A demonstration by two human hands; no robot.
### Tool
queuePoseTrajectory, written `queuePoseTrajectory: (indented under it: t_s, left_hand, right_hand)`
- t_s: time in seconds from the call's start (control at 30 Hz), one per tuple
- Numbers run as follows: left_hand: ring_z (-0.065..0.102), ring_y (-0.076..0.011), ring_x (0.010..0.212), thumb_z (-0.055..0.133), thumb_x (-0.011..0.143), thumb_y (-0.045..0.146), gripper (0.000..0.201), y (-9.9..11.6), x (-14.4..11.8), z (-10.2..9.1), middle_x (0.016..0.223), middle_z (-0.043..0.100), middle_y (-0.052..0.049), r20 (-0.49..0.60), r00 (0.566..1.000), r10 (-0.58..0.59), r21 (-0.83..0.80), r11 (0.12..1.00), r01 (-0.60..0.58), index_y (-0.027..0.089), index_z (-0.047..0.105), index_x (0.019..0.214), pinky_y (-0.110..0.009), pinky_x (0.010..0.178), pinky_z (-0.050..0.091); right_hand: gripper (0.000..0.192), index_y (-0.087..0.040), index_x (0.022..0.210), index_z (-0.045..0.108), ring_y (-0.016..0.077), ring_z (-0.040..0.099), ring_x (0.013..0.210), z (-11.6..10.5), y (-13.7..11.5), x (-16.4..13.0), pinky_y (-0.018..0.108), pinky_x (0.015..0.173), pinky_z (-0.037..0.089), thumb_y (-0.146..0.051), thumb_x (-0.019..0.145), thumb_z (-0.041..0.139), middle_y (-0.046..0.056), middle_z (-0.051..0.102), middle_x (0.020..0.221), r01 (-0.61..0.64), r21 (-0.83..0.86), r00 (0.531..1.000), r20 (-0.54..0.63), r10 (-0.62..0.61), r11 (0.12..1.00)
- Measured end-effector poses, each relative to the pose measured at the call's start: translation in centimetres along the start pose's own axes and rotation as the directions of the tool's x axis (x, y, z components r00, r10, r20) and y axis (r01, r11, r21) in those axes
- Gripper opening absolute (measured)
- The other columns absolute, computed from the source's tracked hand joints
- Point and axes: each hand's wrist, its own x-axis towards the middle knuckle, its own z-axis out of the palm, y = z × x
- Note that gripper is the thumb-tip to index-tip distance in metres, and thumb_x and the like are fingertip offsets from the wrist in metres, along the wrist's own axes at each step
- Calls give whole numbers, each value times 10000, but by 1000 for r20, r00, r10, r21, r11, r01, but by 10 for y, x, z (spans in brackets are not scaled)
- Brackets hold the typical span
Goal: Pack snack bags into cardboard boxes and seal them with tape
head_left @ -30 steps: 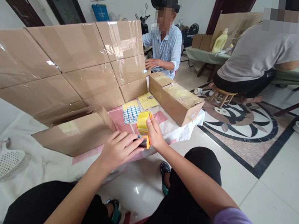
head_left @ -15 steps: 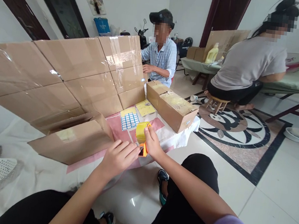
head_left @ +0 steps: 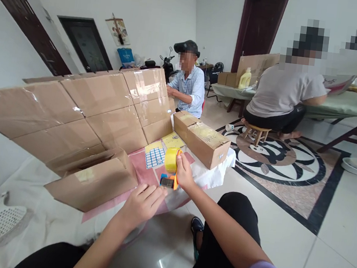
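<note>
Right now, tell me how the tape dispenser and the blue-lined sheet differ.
The tape dispenser is gripped in the right hand, whereas the blue-lined sheet lies flat on the cloth. The tape dispenser is mainly yellow and orange; the blue-lined sheet is pale with a blue grid. The tape dispenser is bulky and rounded, while the blue-lined sheet is thin. Both are near mid-view.

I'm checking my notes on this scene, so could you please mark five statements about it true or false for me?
1. The right hand holds the tape dispenser. True.
2. The tape roll is blue. False: the tape roll is yellow.
3. The left hand is inside the open carton. False: the left hand is near the tape dispenser.
4. The blue-gridded sheet lies over the pink-and-white cloth. True.
5. The yellow bottle stands on the floor. False: the yellow bottle stands on the green-covered table.
</note>
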Motion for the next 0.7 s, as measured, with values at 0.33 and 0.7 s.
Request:
queuePoseTrajectory:
  t_s: [0.33,0.7]
  left_hand:
    - [663,-189,831,570,975,414,233,18,-8,28,973,705,-44,395,556,-732,-513,326,794,206,633,1060,-317,753,516]
    - [618,-242,1062,582,906,509,353,16,11,36,1064,600,-93,495,485,-721,-685,20,728,207,764,928,-334,864,509]
  right_hand:
    - [410,-252,902,482,213,527,753,-26,-23,-3,358,681,460,-586,1053,298,39,520,814,179,-82,983,-18,-181,981]
    - [353,-249,900,439,208,500,713,-23,-27,-17,360,659,442,-490,1076,251,46,512,818,332,-184,936,188,-299,925]
